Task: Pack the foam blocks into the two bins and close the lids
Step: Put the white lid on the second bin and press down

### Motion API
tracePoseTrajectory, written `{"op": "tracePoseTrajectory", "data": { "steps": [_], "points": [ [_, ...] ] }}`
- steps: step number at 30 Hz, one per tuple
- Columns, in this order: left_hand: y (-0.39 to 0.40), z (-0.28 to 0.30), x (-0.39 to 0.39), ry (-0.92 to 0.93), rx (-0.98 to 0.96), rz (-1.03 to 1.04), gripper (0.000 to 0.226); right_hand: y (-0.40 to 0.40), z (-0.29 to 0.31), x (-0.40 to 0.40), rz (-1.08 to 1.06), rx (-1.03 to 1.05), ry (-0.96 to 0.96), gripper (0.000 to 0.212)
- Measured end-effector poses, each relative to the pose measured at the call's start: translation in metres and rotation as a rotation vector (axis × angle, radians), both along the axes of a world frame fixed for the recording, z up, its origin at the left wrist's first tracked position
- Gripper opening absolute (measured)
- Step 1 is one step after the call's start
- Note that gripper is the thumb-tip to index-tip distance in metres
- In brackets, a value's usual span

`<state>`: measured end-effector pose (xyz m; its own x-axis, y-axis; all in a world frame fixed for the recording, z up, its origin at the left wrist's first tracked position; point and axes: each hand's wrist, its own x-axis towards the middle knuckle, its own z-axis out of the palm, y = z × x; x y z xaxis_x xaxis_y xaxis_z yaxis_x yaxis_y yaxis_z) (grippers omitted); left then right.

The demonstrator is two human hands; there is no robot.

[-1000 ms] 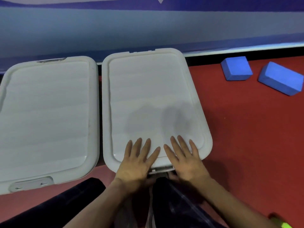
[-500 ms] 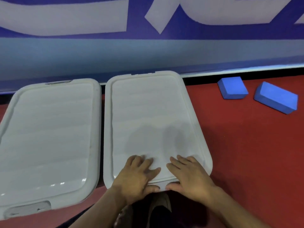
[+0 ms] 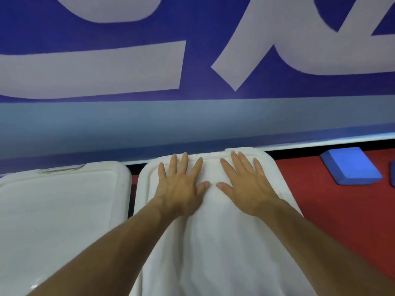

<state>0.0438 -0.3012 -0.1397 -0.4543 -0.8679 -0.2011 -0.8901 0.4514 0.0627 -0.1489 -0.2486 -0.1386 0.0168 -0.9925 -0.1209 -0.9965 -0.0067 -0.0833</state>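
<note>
The right-hand bin's white lid [image 3: 213, 242] lies lengthwise away from the person, its far edge near the wall. The left hand [image 3: 179, 184] and right hand [image 3: 248, 184] rest flat on that far end, fingers spread, thumbs nearly meeting, grasping nothing. The second lid [image 3: 59, 210] lies just beside, leftward. A blue foam block [image 3: 350, 168] remains unpacked on the red floor [image 3: 342, 221], nearer the right hand.

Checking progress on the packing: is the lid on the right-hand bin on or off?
On. The white lid covers the right bin, both hands flat on its far end. Whether it's latched, cannot tell.
</note>
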Motion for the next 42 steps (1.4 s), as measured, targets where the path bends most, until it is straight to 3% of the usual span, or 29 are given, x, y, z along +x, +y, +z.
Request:
{"op": "tracePoseTrajectory", "data": {
  "steps": [5,10,16,18,21,25,29,33,39,42],
  "points": [
    [-0.064,-0.004,-0.020,0.025,-0.089,0.016,0.067,-0.083,-0.009,-0.004,-0.074,-0.082,-0.047,0.061],
    [-0.116,-0.006,-0.021,-0.064,0.261,-0.059,0.095,-0.116,-0.018,-0.008,0.055,-0.039,-0.008,0.053],
    [-0.126,-0.011,-0.022,0.081,0.364,0.060,0.120,-0.131,-0.018,-0.011,0.011,0.192,-0.076,0.080],
    [-0.121,-0.011,-0.022,0.169,0.291,0.048,0.114,-0.128,-0.018,-0.011,0.013,0.095,-0.103,0.076],
    [-0.110,-0.015,-0.020,0.298,0.099,-0.031,0.073,-0.120,-0.020,-0.011,0.094,-0.090,-0.099,0.062],
    [-0.100,-0.018,-0.019,0.324,-0.033,-0.105,0.050,-0.113,-0.028,-0.008,0.107,-0.129,-0.104,0.057],
    [-0.088,-0.029,-0.020,0.287,-0.164,-0.160,0.065,-0.096,-0.037,0.007,0.068,-0.242,-0.104,0.055],
    [-0.053,-0.033,-0.017,0.116,-0.185,-0.056,0.071,-0.067,-0.038,0.016,0.008,-0.222,-0.083,0.048],
    [0.033,-0.028,0.005,-0.021,0.007,-0.031,0.070,0.017,-0.026,0.033,-0.007,-0.058,-0.008,0.069],
    [0.066,0.009,0.014,-0.090,0.073,0.033,0.072,0.059,0.000,0.034,-0.112,0.021,-0.122,0.060]
  ]
}}
